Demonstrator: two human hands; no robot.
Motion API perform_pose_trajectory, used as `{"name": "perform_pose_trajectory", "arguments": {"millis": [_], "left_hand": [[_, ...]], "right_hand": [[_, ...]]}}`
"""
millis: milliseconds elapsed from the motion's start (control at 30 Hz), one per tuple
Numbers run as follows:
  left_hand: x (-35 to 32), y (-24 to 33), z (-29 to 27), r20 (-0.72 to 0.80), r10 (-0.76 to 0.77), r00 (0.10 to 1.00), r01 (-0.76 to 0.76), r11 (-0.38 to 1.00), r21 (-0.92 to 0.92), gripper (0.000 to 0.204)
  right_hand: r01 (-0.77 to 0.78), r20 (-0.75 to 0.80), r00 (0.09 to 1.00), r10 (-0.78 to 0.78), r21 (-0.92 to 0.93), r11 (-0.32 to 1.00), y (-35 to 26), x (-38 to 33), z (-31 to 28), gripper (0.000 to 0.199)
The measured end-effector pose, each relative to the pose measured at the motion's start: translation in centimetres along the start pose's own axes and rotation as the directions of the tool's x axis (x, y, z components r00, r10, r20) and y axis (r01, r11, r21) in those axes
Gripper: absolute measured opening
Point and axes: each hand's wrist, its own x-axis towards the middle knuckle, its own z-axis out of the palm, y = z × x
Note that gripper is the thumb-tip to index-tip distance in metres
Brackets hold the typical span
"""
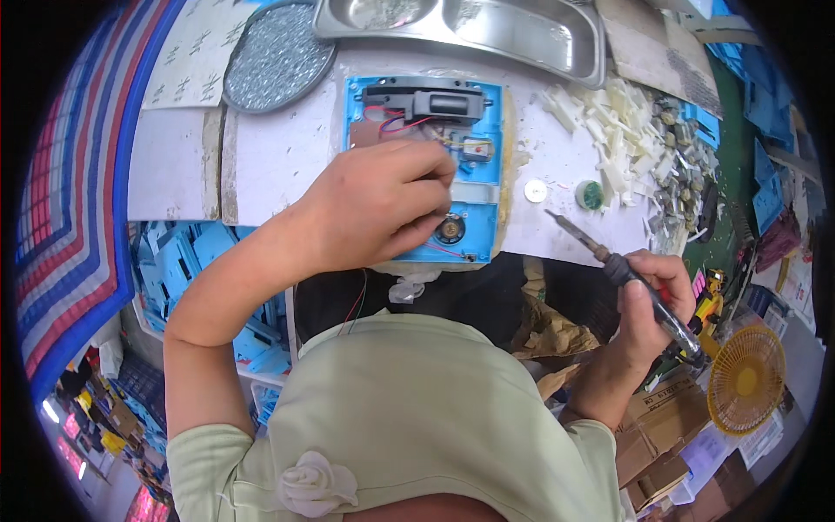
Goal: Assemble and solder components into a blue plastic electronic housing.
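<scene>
The blue panel point(470, 204) lay flat on the white bench point(287, 148), straight ahead of the person and near its front edge. A black module point(432, 102) was already seated at the panel's far end, red wires point(396, 120) ran from it, and a small round speaker point(450, 229) sat near the close edge with a red lead beside it.

The left hand point(374, 209) rested on the middle of the panel, its fingers point(430, 170) curled and pinched on something small there, likely a wire, though the hand hid what exactly. The right hand point(654, 304) was off to the right, near the bench edge, fingers clenched around the handle of a soldering iron point(609, 261), whose tip pointed up-left and stood well apart from the panel.

As a judgement, parts were placed and wiring was partly run, but the joint under the left fingers looked not yet soldered, since the iron was not yet on the work.

Farther right lay a heap of white plastic scraps point(609, 130), a small green tin point(589, 194), and a steel tray point(487, 26) at the far side.
</scene>
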Motion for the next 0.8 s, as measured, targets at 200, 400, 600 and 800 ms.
{"name": "perform_pose_trajectory", "arguments": {"millis": [200,400,600,800], "left_hand": [[-0.4,0.9,-0.8,0.030,-0.031,0.999,0.030,0.999,0.040,0.024],[0.5,1.1,-0.3,-0.038,-0.013,0.999,0.015,0.999,0.053,0.025],[-0.5,1.3,0.0,-0.077,-0.010,0.997,0.015,0.998,0.067,0.025],[-1.4,0.6,-0.4,-0.093,-0.017,0.996,0.023,0.998,0.066,0.032]], "right_hand": [[0.194,-0.627,0.763,-0.158,-0.010,0.981,0.9,0.1,-12.8,0.010],[0.192,-0.837,0.486,-0.253,-0.180,0.965,1.6,1.2,-23.5,0.005],[-0.009,-0.805,0.593,-0.026,-0.039,0.999,6.1,7.0,-26.2,0.009],[0.128,-0.508,0.803,0.312,0.658,0.742,7.1,2.5,-15.5,0.042]]}}
